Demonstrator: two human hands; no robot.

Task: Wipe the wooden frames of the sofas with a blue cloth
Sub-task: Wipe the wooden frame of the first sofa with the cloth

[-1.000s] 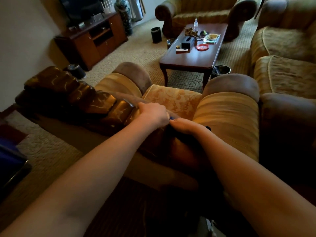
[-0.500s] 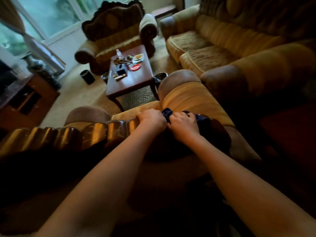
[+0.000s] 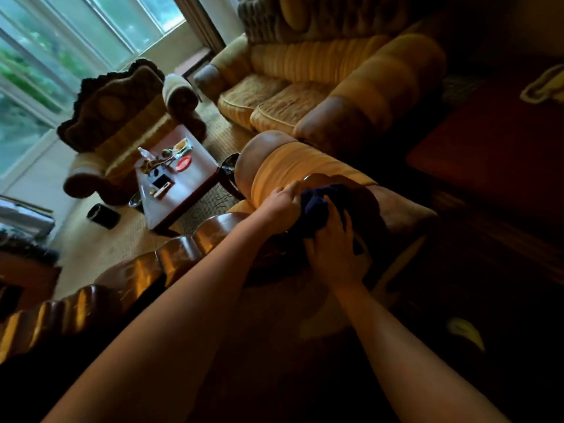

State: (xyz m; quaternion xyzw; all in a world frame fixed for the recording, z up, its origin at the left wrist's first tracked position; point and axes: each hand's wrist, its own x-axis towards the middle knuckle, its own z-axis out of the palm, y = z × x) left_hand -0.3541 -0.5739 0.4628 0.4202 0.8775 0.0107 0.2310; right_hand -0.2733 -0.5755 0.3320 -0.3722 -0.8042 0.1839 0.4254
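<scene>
I stand behind an armchair whose carved, glossy wooden top rail (image 3: 146, 267) runs from the lower left up to its right corner. A dark blue cloth (image 3: 317, 206) is bunched on that right corner of the frame, beside the padded orange armrest (image 3: 293, 166). My right hand (image 3: 335, 248) lies over the cloth with fingers curled round it, pressing it onto the wood. My left hand (image 3: 279, 204) grips the frame edge just left of the cloth, its fingertips touching the fabric. The wood under the cloth is hidden.
A coffee table (image 3: 183, 190) with a bottle, a phone and a red dish stands ahead. A second armchair (image 3: 122, 117) sits by the window, a long sofa (image 3: 305, 87) at the upper right. A black bin (image 3: 102, 215) is on the carpet. Dark furniture fills the right side.
The view has swung right and tilted. Both hands have moved along the top rail to its right corner, and the cloth now shows more under my right hand.
</scene>
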